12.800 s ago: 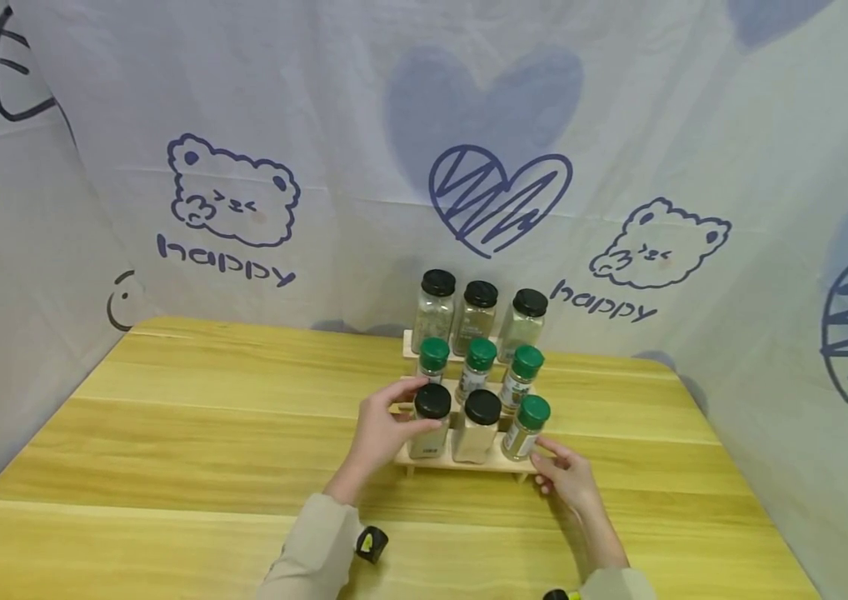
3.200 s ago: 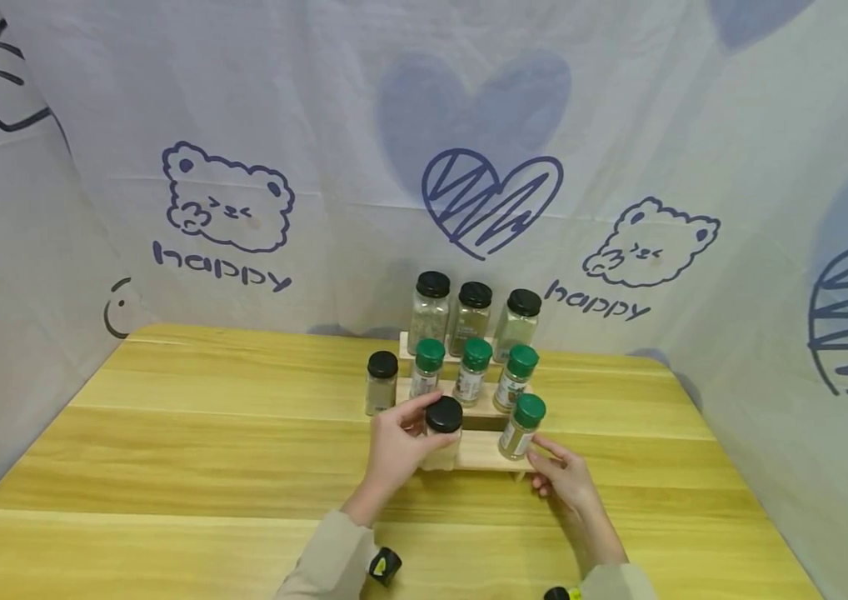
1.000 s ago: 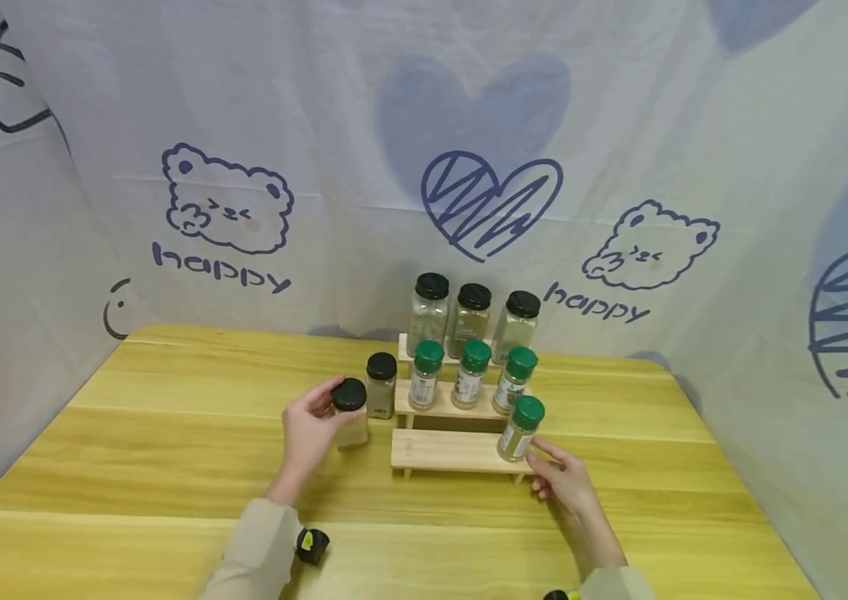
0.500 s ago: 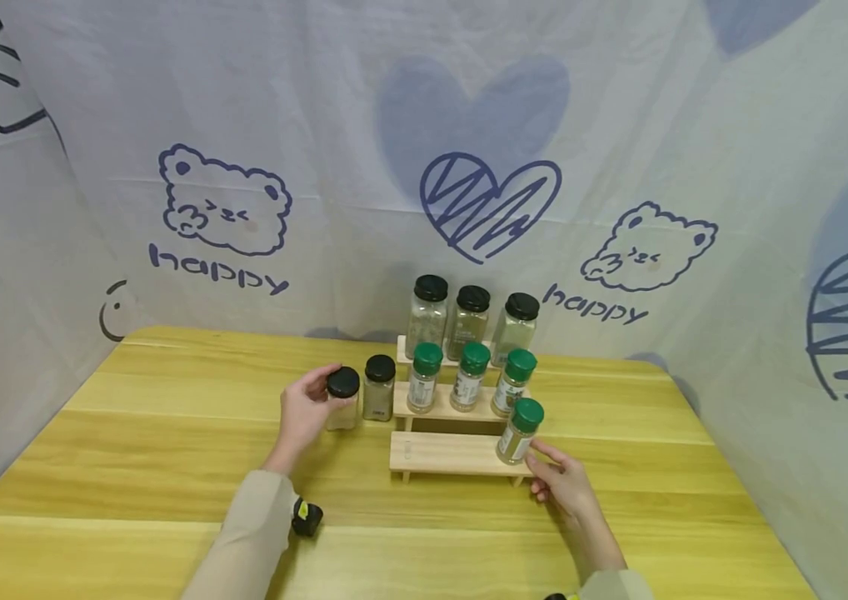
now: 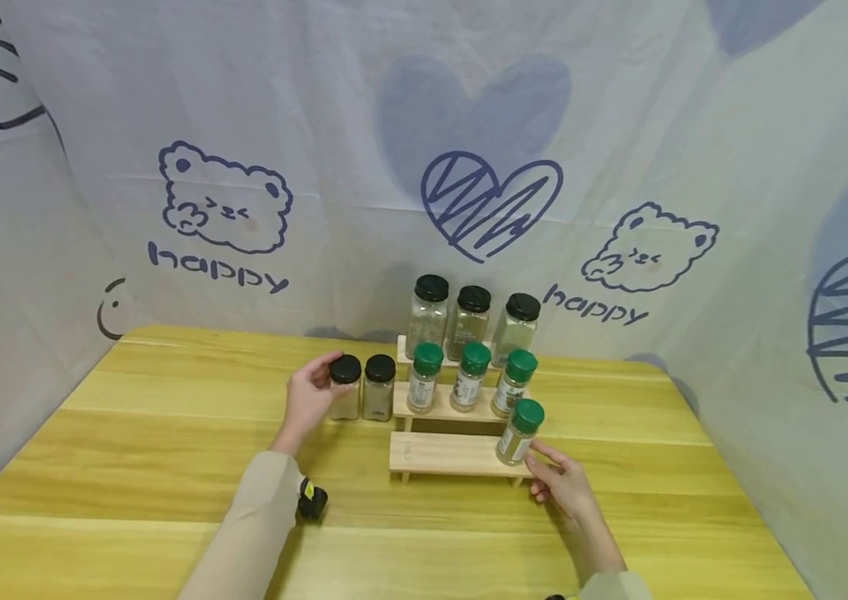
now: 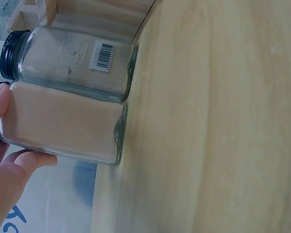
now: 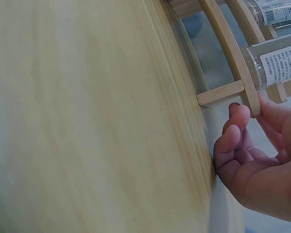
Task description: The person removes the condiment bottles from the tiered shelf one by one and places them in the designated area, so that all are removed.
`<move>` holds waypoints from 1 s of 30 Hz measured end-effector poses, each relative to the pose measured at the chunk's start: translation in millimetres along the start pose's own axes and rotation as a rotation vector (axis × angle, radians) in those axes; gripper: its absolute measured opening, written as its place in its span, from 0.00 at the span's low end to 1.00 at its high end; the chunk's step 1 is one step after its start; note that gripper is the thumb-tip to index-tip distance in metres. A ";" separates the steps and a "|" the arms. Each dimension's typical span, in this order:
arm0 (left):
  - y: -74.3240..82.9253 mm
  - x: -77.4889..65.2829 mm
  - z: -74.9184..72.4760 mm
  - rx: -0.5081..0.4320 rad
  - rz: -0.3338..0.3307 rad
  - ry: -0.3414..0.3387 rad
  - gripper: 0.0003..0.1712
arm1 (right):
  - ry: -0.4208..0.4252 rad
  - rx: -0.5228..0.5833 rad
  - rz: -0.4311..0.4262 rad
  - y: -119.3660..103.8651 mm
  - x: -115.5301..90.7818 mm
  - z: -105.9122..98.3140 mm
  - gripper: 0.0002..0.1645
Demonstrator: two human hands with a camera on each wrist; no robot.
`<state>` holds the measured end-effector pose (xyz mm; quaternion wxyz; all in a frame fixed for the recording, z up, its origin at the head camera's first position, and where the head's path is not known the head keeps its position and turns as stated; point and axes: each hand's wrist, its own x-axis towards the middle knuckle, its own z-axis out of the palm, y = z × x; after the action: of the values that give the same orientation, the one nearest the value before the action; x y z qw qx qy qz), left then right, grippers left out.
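My left hand (image 5: 306, 402) grips a square glass spice jar (image 5: 345, 405) by its black lid and shoulder. In the left wrist view this jar, full of beige powder, stands upright on the table. Close beside it is a second black-lidded jar (image 6: 72, 60) with a barcode label. Both are left of the three-tier wooden spice rack (image 5: 442, 454). At the rack's lower right end my right hand (image 5: 568, 485) pinches the end of the bottom shelf, thumb against fingers. A green-lidded spice jar (image 5: 520, 432) stands on that shelf by the fingertips.
Three green-lidded jars, among them a left one (image 5: 424, 387), fill the middle tier. Three taller black-lidded jars, including a centre one (image 5: 469, 325), stand on the top tier. Behind the wooden table (image 5: 132, 450) hangs a printed cloth (image 5: 334, 125).
Both black-lidded jars have gone from the bottom shelf to the table left of the rack. Lately my left hand slid the beige one back, level with the other. The right hand stayed put.
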<state>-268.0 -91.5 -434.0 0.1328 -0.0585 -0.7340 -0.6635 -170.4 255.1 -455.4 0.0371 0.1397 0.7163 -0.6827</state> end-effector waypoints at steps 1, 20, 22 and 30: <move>-0.2 0.7 0.5 -0.003 0.000 -0.003 0.30 | 0.001 0.001 -0.002 -0.2 -0.2 0.1 0.26; -3.3 0.1 -1.2 -0.042 -0.011 -0.085 0.32 | -0.005 0.016 -0.002 1.6 -1.4 0.4 0.26; -3.8 -0.4 -2.1 -0.044 -0.019 -0.081 0.34 | -0.005 0.019 0.004 2.2 -1.3 0.5 0.26; 1.2 -5.2 -5.2 -0.035 0.027 -0.004 0.40 | 0.000 0.017 0.008 0.9 0.3 0.3 0.26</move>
<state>-262.1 -96.0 -433.8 0.1394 -0.0722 -0.7216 -0.6742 -170.5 254.9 -456.3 0.0388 0.1428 0.7100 -0.6885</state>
